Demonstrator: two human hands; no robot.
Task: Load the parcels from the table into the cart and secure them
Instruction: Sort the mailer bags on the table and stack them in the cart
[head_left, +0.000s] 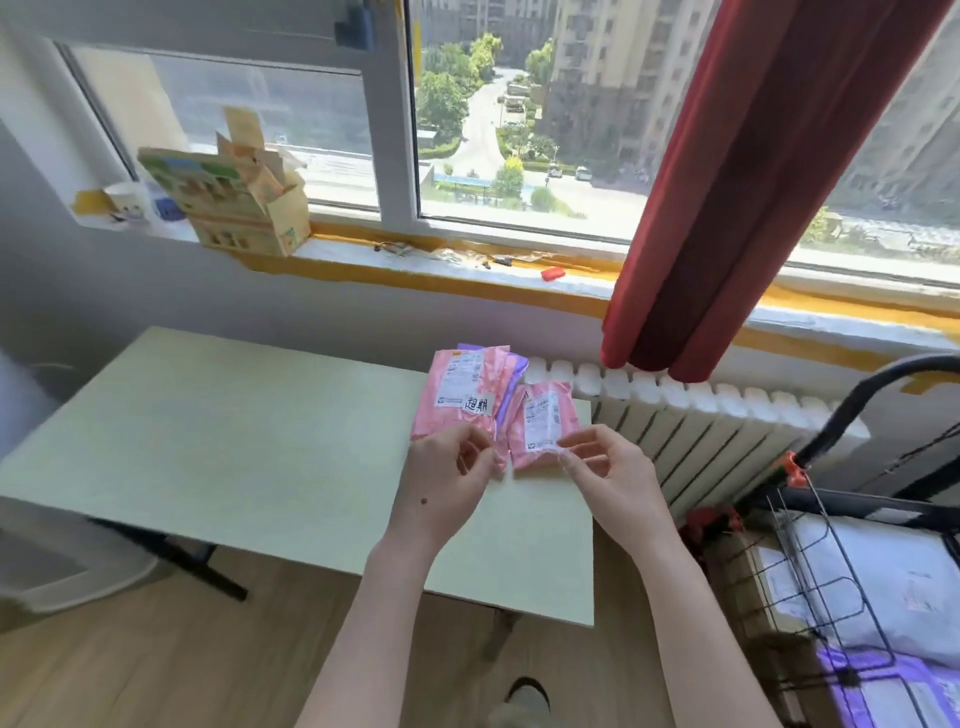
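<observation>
Parcels were split between two spots, so call it partway through the loading. Over on the right, the cart (810, 597) already held a white parcel (883, 566) and, nearer the camera, a second purple parcel (872, 680), both lying behind its black wire frame. Three more waited at the far right corner of the counter (234, 441): a big pink parcel (457, 400), a purple parcel (514, 371) peeking out from under it, and a small pink parcel (543, 431) just beside them. Both hands were in there. The left grip (447, 483) had its fingers curled at the near corner of the big pink parcel and looked to be pinching it. The right grip (608, 473) was nipping the near edge of the small pink parcel between thumb and forefinger. Neither parcel looked lifted; both seemed to lie flat on the counter. So, by my read, three parcels were left to carry across. The securing had not been started either: nothing showed strapped across the load, and an orange clip (792, 467) sat on the cart's frame beside the handle (883, 379).
</observation>
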